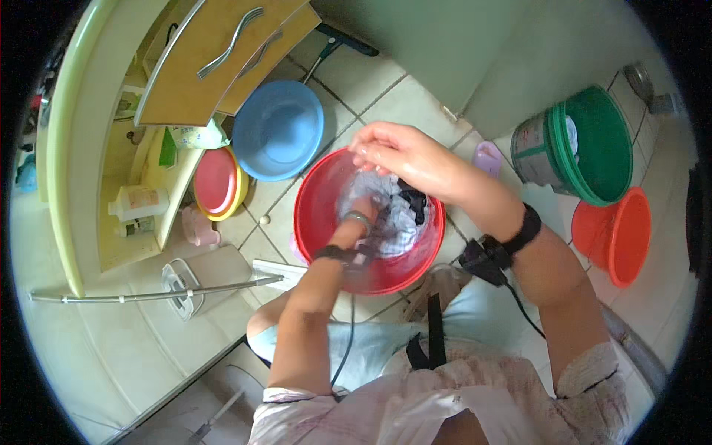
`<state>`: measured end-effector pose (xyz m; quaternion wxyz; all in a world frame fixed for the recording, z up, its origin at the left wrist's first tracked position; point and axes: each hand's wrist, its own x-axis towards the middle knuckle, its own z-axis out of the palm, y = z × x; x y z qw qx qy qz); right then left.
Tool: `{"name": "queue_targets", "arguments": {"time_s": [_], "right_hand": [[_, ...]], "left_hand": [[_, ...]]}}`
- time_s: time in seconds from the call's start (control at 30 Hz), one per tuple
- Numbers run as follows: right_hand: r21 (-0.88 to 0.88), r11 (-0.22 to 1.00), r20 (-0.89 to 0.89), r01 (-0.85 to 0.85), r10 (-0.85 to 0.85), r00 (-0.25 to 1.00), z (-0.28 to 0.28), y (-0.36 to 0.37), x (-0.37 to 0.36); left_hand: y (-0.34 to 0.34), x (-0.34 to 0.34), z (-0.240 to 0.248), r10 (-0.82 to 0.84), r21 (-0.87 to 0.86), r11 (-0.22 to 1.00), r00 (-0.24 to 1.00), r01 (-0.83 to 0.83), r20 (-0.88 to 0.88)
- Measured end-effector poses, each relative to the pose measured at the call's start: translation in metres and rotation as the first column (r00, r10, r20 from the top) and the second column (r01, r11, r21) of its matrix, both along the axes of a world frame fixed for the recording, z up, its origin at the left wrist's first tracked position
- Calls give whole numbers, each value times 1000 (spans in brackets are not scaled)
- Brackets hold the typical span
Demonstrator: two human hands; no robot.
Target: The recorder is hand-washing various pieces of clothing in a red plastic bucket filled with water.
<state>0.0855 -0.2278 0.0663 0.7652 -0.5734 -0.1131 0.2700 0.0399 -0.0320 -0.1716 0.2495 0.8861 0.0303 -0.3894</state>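
A red basin stands on the tiled floor in front of me, between my knees and the cabinet. Wet laundry lies in it: a pale checked cloth and a black piece toward the right side. My left hand reaches down into the basin onto the cloth; its fingers are lost in cloth and water. Above the far rim hangs my right hand, with nothing seen in it, its fingers loosely bent and slightly apart. Black straps sit on both forearms.
Beyond the red basin lies a blue basin, near wooden drawers. A red-and-yellow basin and a lidded bin are at left. At right stand a green bucket, an orange-red basin and a purple bottle.
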Motion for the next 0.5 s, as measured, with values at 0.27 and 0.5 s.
{"name": "queue_targets", "arguments": {"time_s": [0.27, 0.5], "right_hand": [[-61, 998, 52, -19, 22, 998, -4, 17, 0], [-48, 994, 7, 100, -100, 995, -7, -18, -2]], "left_hand": [[48, -31, 261, 447, -484, 832, 845, -273, 293], [7, -69, 392, 571, -589, 770, 675, -245, 466]]}}
